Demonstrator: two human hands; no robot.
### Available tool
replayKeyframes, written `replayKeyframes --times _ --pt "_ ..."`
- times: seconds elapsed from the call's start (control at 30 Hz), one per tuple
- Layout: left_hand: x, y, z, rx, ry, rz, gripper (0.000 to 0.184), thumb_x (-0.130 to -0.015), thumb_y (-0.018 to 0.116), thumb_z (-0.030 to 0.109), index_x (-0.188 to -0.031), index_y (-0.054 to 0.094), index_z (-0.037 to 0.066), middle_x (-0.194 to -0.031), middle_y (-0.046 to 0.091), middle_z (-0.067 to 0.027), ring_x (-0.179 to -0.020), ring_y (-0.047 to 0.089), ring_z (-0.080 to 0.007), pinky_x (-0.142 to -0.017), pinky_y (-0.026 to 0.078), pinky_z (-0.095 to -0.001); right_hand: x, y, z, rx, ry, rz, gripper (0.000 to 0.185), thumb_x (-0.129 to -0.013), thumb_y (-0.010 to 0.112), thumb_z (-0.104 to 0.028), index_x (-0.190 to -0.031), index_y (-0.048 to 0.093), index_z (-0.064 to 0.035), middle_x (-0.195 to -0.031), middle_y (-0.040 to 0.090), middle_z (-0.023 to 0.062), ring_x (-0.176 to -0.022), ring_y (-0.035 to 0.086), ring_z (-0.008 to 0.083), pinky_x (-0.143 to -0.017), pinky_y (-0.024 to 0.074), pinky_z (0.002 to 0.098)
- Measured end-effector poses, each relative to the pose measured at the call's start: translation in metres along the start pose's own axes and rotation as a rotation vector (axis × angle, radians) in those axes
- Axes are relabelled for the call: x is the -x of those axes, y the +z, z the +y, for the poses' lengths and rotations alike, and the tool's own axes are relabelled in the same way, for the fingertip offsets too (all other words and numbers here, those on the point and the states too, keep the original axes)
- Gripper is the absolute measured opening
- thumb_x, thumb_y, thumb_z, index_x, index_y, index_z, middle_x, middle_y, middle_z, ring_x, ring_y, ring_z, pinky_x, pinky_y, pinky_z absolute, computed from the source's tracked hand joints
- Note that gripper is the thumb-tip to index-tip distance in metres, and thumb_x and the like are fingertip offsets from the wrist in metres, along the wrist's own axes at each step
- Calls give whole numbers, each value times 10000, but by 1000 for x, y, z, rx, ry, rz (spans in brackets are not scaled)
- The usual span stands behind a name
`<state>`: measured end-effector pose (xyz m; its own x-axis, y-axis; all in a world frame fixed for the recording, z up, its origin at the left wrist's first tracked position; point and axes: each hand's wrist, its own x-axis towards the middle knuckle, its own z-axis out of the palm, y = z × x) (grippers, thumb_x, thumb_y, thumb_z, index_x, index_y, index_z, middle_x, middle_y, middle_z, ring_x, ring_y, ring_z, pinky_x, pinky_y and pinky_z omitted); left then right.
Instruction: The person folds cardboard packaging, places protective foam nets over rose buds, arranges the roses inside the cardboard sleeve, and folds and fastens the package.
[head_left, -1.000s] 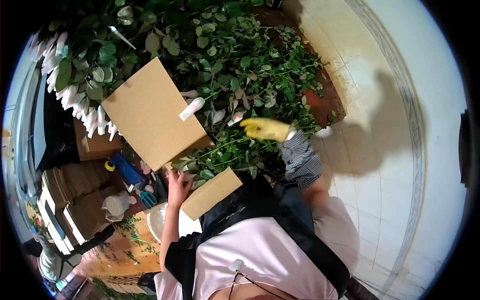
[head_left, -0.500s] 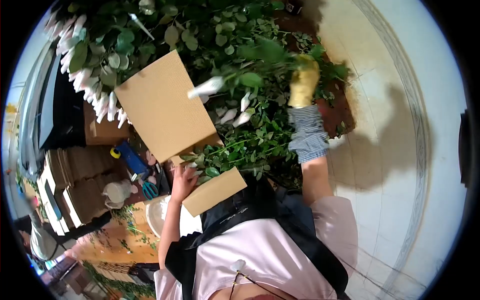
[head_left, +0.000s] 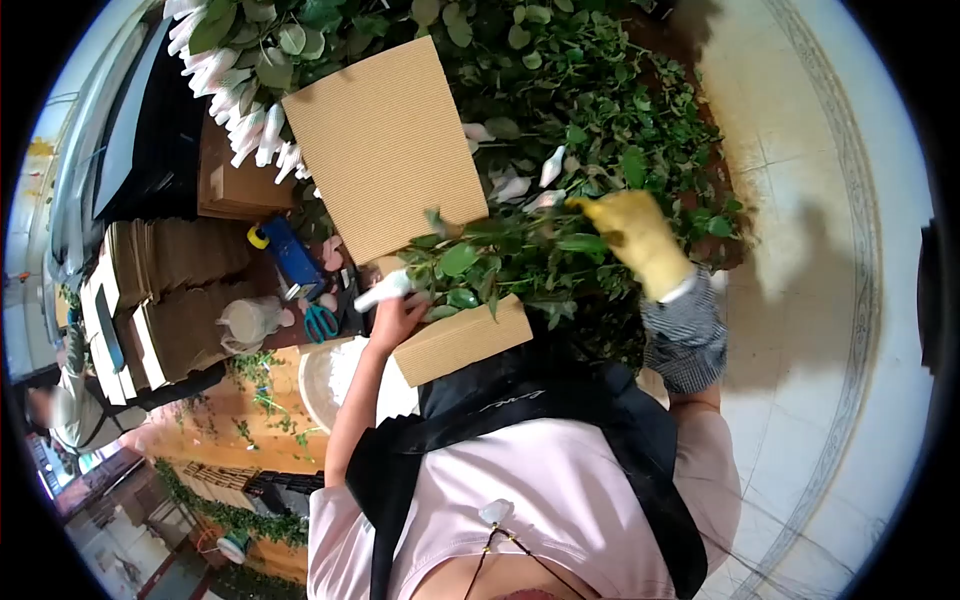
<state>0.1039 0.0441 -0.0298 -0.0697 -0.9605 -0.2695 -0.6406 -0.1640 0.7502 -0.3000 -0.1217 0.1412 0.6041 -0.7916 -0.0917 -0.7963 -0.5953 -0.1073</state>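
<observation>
My bare left hand (head_left: 396, 322) is closed at the head of a rose (head_left: 384, 290) whose bud wears a white sleeve. The rose's leafy stem runs right among other stems (head_left: 460, 262), between a large corrugated cardboard flap (head_left: 385, 150) and a smaller folded flap (head_left: 465, 342). In a yellow glove, my right hand (head_left: 640, 240) is slightly blurred, a finger stretched left toward a loose sleeved rose (head_left: 546, 201). I see nothing held in it. Just above lies another sleeved rose (head_left: 552, 167).
A thick heap of rose foliage (head_left: 640, 110) covers the far table, with several white-sleeved buds (head_left: 240, 120) along the left. Leftward are blue-handled scissors (head_left: 320, 322), a blue tape dispenser (head_left: 290, 255), a whitish cup (head_left: 250, 322) and stacked cardboard (head_left: 180, 290). A person (head_left: 80, 410) is far left.
The rose my right hand was carrying now lies across the cardboard, its head at my left hand. My right hand has let go and come down nearer to me. My left fingers have closed.
</observation>
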Motion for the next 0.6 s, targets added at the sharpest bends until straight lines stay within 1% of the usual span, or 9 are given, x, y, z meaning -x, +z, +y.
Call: replayKeyframes --times 0.03,0.07,0.1,0.13,0.23,0.33,0.43,0.53,0.6 --pt "-1 2 2 -46 120 105 620 -825 768 165 -1361 494 18 -1257 556 -238 -1154 512 -441 -1006 419 -470 -3 19 -16 51 -32 -25 369 -865 624 31 -1139 692 -206 -787 669 29 -682 632 197 -642 549 341" --pt "-4 -7 16 -101 218 117 615 -813 773 154 -1341 503 -7 -1227 579 -222 -1135 529 -430 -994 428 -464 -10 61 -19 69 66 -166 168 -923 593 -118 -1041 701 -171 -745 656 48 -647 626 226 -629 550 368" --pt "-4 -11 23 -109 248 103 597 -806 776 157 -1321 521 -4 -1204 595 -208 -1131 533 -418 -982 434 -462 -17 93 -22 88 164 -307 201 -981 563 -267 -943 710 -135 -702 643 68 -613 621 254 -616 550 395" --pt "-4 -12 23 -127 286 113 594 -799 773 161 -1314 523 2 -1174 599 -198 -1108 540 -406 -956 444 -465 -23 98 -33 174 204 -423 279 -1003 523 -305 -928 710 -113 -759 689 86 -676 659 278 -634 552 385" --pt "-4 -16 29 -187 317 115 597 -783 779 168 -1304 532 14 -1156 588 -189 -1091 545 -385 -932 459 -460 -11 129 -40 157 229 -298 180 -961 568 -213 -951 731 -138 -852 726 76 -797 706 266 -648 547 382" --pt "-1 -17 38 -283 324 150 610 -765 799 173 -1300 544 29 -1200 544 -198 -1106 536 -380 -938 467 -452 -11 112 -53 159 279 -217 158 -932 578 -162 -936 736 -156 -832 722 63 -811 707 261 -659 547 383" --pt "-2 -17 40 -338 308 178 613 -745 819 172 -1286 559 48 -1276 461 -218 -1133 514 -397 -958 469 -466 -4 154 -39 75 272 -129 173 -928 565 -150 -917 737 -143 -826 719 61 -817 709 252 -671 543 371" --pt "-5 -16 39 -359 298 154 608 -746 815 185 -1274 546 49 -1329 451 -223 -1152 503 -425 -973 459 -491 -9 175 -31 86 348 -225 175 -929 570 -150 -885 738 -140 -816 718 52 -793 704 243 -660 538 369" --pt "-7 -15 32 -364 315 135 615 -749 811 190 -1279 535 44 -1342 446 -226 -1153 501 -434 -977 455 -496 -13 116 -52 118 347 -264 168 -932 568 -143 -916 735 -151 -797 712 42 -778 699 240 -651 533 370"
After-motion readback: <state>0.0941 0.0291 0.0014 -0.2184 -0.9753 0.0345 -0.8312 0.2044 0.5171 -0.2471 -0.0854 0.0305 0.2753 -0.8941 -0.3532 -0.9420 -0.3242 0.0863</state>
